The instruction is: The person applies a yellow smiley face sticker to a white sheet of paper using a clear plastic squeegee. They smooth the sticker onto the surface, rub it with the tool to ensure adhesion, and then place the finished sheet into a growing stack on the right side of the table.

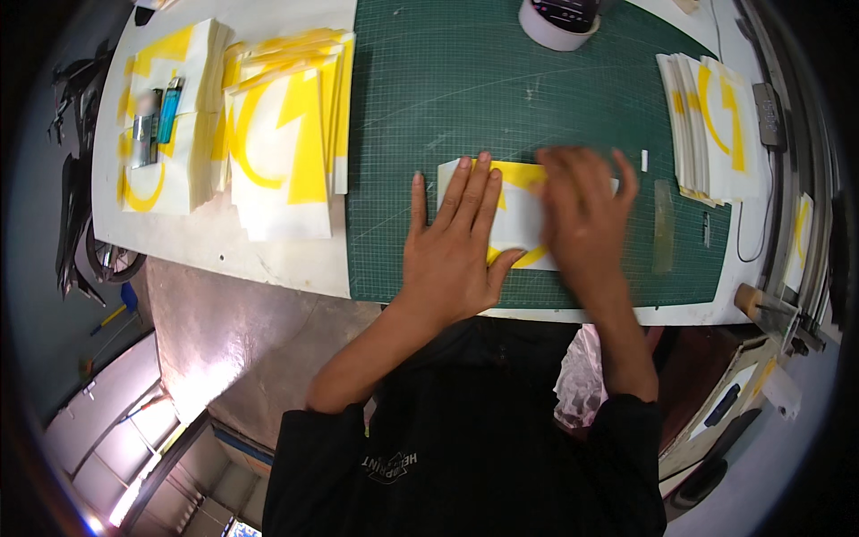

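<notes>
A white paper piece with yellow print (520, 215), its kind unclear, lies on the green cutting mat (420, 98) in front of me. My left hand (454, 242) is laid flat over its left part, fingers spread and thumb pointing right near the lower edge. Over its right end is my right hand (583, 215), blurred by motion. Its fingers are too smeared to show whether they grip anything, and they hide part of the paper there.
Stacks of similar yellow-and-white paper pieces (284, 143) stand at the left, with a blue lighter (169, 110) on one. Another stack (714, 134) sits at the right. A white tape roll (557, 29) is at the back. A clear strip (663, 228) lies right of my hands.
</notes>
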Demonstrator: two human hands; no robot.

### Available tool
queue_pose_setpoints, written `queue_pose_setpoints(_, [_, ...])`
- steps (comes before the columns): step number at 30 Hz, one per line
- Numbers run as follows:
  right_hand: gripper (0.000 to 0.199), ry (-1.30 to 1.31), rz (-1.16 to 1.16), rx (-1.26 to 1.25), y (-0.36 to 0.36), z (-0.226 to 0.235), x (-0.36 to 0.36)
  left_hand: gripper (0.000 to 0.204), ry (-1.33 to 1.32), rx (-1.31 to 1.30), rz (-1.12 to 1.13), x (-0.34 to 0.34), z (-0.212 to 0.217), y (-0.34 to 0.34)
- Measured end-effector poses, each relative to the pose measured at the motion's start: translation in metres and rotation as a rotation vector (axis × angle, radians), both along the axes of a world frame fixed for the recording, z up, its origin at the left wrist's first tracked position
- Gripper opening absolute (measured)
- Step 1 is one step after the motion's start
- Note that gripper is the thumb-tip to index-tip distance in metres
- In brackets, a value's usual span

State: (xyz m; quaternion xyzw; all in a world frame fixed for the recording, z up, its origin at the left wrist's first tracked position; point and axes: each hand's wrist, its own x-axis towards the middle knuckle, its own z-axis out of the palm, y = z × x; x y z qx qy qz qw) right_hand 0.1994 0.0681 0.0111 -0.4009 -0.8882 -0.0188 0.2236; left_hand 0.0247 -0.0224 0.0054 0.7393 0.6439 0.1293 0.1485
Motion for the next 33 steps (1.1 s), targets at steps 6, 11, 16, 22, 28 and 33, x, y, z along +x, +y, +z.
queue_pose_setpoints(6, [0.081, -0.141, 0.090, -0.421, -0.039, -0.002, 0.003, 0.086, 0.126, -0.017, -0.031, 0.002, 0.000, 0.002])
queue_pose_setpoints(11, [0.077, -0.332, -0.136, -0.295, -0.024, -0.008, 0.083, 0.086, 0.087, 0.017, -0.041, -0.002, -0.001, 0.000])
queue_pose_setpoints(16, [0.062, -0.061, -0.415, -0.165, -0.024, -0.002, 0.102, 0.088, 0.075, 0.072, -0.010, 0.000, -0.004, -0.001])
queue_pose_setpoints(22, [0.050, 0.098, -0.902, -0.256, -0.045, -0.017, 0.146, 0.086, -0.043, 0.118, 0.010, 0.015, -0.006, -0.007])
queue_pose_setpoints(28, [0.019, 0.693, -0.757, -0.255, -0.054, -0.009, 0.123, 0.089, 0.032, 0.029, -0.176, -0.025, 0.004, -0.005])
queue_pose_setpoints(33, [0.033, 0.354, -0.357, -0.108, -0.114, -0.008, 0.016, 0.097, 0.030, 0.009, -0.189, -0.024, 0.005, -0.003])
